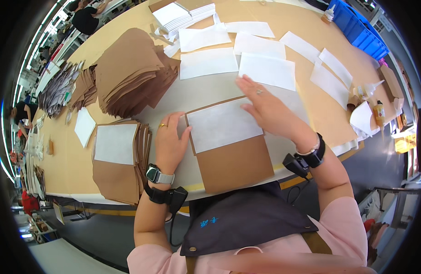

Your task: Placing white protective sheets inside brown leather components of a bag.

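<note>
A brown sheet (235, 166), leather-like or card-like, lies in front of me. A white rectangular piece (226, 125) covers its upper part, with a thin brown margin showing along the top and left. My left hand (171, 139) rests at the left edge of these pieces, thumb and fingers apart, holding nothing. Over the upper right corner of the white piece is my right hand (270, 109), flat with fingers stretched out; whether its palm touches the piece I cannot tell. To the left lies a stack of brown sheets (112, 178) topped by another white piece (114, 144).
A tall pile of brown sheets (128, 64) stands at the far left. Several loose white pieces (208, 64) lie across the far side of the table (329, 123). Glue bottles (379, 113) stand at the right, below a blue crate (356, 27). Other people (85, 19) work at the far left.
</note>
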Available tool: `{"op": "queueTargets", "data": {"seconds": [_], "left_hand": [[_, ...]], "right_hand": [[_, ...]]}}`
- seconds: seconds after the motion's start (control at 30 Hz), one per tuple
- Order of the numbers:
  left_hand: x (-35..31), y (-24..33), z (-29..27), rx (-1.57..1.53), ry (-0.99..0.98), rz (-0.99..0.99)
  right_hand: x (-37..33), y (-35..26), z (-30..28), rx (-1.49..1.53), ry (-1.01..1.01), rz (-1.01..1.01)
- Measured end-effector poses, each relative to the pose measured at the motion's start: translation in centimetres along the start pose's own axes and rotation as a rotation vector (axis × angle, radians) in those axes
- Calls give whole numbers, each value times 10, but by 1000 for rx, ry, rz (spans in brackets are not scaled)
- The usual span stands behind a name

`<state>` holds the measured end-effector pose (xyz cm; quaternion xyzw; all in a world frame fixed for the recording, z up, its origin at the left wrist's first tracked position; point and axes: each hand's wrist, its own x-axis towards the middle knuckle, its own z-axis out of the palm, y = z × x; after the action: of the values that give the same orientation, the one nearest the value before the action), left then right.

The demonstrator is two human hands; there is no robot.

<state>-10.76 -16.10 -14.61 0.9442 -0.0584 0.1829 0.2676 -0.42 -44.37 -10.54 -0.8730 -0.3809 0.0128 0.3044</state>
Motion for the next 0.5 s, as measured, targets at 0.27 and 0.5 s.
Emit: {"op": "queueTargets", "data": {"seconds": [0.27, 0.5], "left_hand": [[11, 12, 39, 184, -81, 238], [8, 16, 31, 286, -394, 60]], "right_hand": [[27, -16, 94, -54, -107, -124], [-16, 5, 62, -334, -111, 85]]}}
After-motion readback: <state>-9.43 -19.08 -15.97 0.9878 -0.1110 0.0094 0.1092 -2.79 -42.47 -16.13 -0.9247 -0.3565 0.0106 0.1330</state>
